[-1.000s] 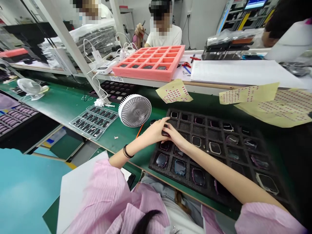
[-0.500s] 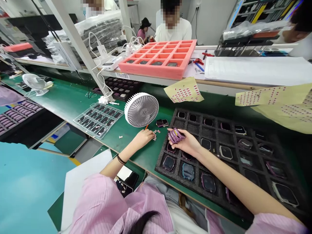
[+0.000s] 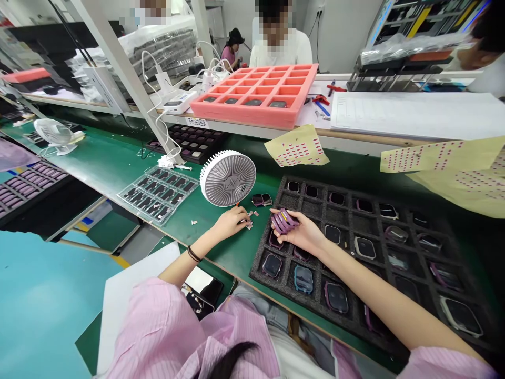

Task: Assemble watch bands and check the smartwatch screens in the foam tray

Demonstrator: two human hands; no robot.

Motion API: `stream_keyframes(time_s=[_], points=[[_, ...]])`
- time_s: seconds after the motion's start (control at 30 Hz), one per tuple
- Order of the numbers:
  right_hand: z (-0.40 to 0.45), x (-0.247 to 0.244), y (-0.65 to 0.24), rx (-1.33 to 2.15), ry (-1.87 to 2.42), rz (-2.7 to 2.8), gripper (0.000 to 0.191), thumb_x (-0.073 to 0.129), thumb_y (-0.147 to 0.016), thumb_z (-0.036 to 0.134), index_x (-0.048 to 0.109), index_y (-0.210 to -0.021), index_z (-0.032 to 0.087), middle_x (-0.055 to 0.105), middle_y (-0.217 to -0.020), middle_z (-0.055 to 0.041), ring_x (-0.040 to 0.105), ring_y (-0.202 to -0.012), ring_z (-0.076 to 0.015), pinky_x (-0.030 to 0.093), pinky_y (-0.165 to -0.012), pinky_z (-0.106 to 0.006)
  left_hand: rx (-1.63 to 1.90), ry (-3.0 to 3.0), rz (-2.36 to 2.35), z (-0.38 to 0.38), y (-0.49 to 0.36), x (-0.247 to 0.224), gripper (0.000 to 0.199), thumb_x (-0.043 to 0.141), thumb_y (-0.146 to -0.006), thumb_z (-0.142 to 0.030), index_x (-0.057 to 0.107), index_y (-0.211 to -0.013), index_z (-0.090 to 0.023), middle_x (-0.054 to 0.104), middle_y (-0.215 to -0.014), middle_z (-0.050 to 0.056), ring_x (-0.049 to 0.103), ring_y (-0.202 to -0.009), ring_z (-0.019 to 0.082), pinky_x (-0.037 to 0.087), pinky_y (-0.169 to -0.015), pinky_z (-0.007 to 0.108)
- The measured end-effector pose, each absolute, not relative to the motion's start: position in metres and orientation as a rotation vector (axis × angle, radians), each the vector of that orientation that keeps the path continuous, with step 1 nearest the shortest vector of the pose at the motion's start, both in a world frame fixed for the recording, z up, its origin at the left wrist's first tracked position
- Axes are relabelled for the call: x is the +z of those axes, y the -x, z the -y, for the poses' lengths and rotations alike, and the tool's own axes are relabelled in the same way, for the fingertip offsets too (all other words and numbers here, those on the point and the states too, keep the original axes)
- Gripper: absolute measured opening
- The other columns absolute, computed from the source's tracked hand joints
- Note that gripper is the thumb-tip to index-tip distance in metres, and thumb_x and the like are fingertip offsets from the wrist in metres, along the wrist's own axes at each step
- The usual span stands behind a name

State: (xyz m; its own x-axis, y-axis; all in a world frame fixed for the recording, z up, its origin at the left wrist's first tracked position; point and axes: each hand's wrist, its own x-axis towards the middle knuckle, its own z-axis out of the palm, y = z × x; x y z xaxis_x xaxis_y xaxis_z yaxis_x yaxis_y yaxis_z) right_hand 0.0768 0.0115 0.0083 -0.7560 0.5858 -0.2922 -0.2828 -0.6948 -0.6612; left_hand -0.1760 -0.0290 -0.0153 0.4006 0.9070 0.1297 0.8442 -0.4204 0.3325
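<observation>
Head view, logged from my remote station:

1. Right hand (image 3: 303, 235): I am seeing it hold a small bunch of purple pieces (image 3: 283, 221) against the palm, its fingers curled narrowly around them. It is hovering over the near-left corner of the black foam tray (image 3: 260, 261).

2. Left hand (image 3: 231, 223): I am seeing it resting on the green work mat (image 3: 205, 223), its fingers (image 3: 240, 219) curled narrowly. Their tips are reaching a little pile of tiny purple scraps (image 3: 250, 221), but I cannot tell whether they are gripping any.

3. Beside the hands: two dark pieces (image 3: 262, 199) are lying on the mat, just above the scraps. A grey desk fan (image 3: 228, 178) is standing tilted, near the left hand.

4. Black foam tray: I am counting rows of square pockets, with many watch bodies (image 3: 303, 279) sitting in them.

5. Farther along the bench: a pink foam tray (image 3: 252, 118) is sitting on the shelf, a clear plastic tray (image 3: 158, 193) is lying on the mat, and a yellow sheet (image 3: 296, 147) with red marks is hanging from the shelf edge.

6. On the person: a black bracelet (image 3: 193, 254) is circling the left wrist, and a pink striped sleeve (image 3: 158, 326) is covering the upper arm.

7. Across the bench: a co-worker (image 3: 278, 45) in a white shirt is sitting facing me.
</observation>
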Motion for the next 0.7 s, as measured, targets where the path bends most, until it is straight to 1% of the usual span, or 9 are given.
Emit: stream_keyframes(time_s=[0.07,0.2,0.3,0.4,0.47,0.57,0.63,0.7], points=[[-0.011,0.009,-0.077,2.413,0.678,0.828,0.037,0.041,-0.089,0.032,0.052,-0.12,0.014,0.067,-0.078,-0.0082,0.061,-0.062,-0.0194,0.051,-0.054,-0.033,0.487,-2.303,-1.577,0.028,0.175,-0.013,0.016,0.055,-0.09,-0.028,0.065,-0.09,-0.016,0.063,-0.097,0.008,0.059,-0.091,0.02,0.046,-0.078,0.029],[-0.008,0.01,-0.075,2.375,0.669,0.837,0.038,0.042,-0.088,0.032,0.052,-0.121,0.015,0.067,-0.077,-0.0074,0.061,-0.061,-0.0196,0.05,-0.053,-0.033,0.578,-2.07,-1.59,0.025,0.173,-0.007,0.009,0.064,-0.082,-0.025,0.065,-0.081,-0.016,0.065,-0.086,0.006,0.058,-0.078,0.017,0.045,-0.071,0.028],[-0.003,0.014,-0.074,2.334,0.645,0.847,0.042,0.044,-0.087,0.032,0.049,-0.127,0.017,0.068,-0.079,-0.0072,0.062,-0.063,-0.0202,0.05,-0.054,-0.034,0.711,-1.929,-1.658,0.025,0.168,-0.001,0.012,0.066,-0.08,-0.027,0.066,-0.079,-0.015,0.065,-0.078,0.005,0.058,-0.07,0.016,0.044,-0.066,0.027],[0.002,0.018,-0.071,2.27,0.614,0.843,0.047,0.046,-0.087,0.033,0.047,-0.132,0.019,0.067,-0.082,-0.0066,0.062,-0.065,-0.0204,0.05,-0.053,-0.034,1.0,-1.617,-1.626,0.032,0.15,0.005,0.019,0.066,-0.08,-0.032,0.067,-0.083,-0.014,0.066,-0.071,0.004,0.059,-0.064,0.015,0.044,-0.061,0.026],[0.008,0.021,-0.068,2.198,0.6,0.841,0.049,0.048,-0.087,0.034,0.046,-0.134,0.021,0.067,-0.084,-0.0061,0.061,-0.067,-0.0201,0.049,-0.052,-0.033,1.224,-1.42,-1.522,0.039,0.13,0.01,0.025,0.066,-0.08,-0.035,0.068,-0.092,-0.014,0.069,-0.077,0.005,0.061,-0.068,0.015,0.047,-0.063,0.026],[0.016,0.025,-0.064,2.073,0.588,0.863,0.05,0.051,-0.087,0.035,0.045,-0.136,0.026,0.066,-0.088,-0.0048,0.061,-0.071,-0.02,0.05,-0.053,-0.033,1.525,-1.225,-1.43,0.05,0.095,0.015,0.03,0.064,-0.082,-0.036,0.071,-0.104,-0.016,0.072,-0.092,0.007,0.064,-0.082,0.016,0.05,-0.075,0.027],[0.022,0.027,-0.062,2.003,0.588,0.891,0.052,0.053,-0.086,0.035,0.044,-0.137,0.031,0.066,-0.091,-0.0035,0.061,-0.074,-0.0198,0.051,-0.055,-0.033,1.648,-1.141,-1.389,0.055,0.075,0.018,0.028,0.064,-0.083,-0.035,0.073,-0.102,-0.017,0.072,-0.098,0.008,0.065,-0.089,0.017,0.05,-0.082,0.028],[0.027,0.029,-0.061,1.952,0.593,0.918,0.054,0.056,-0.085,0.035,0.042,-0.137,0.034,0.065,-0.094,-0.0024,0.061,-0.076,-0.0195,0.053,-0.057,-0.034,1.712,-1.075,-1.368,0.056,0.061,0.021,0.025,0.064,-0.082,-0.034,0.074,-0.099,-0.017,0.072,-0.098,0.008,0.065,-0.09,0.017,0.051,-0.083,0.028]])
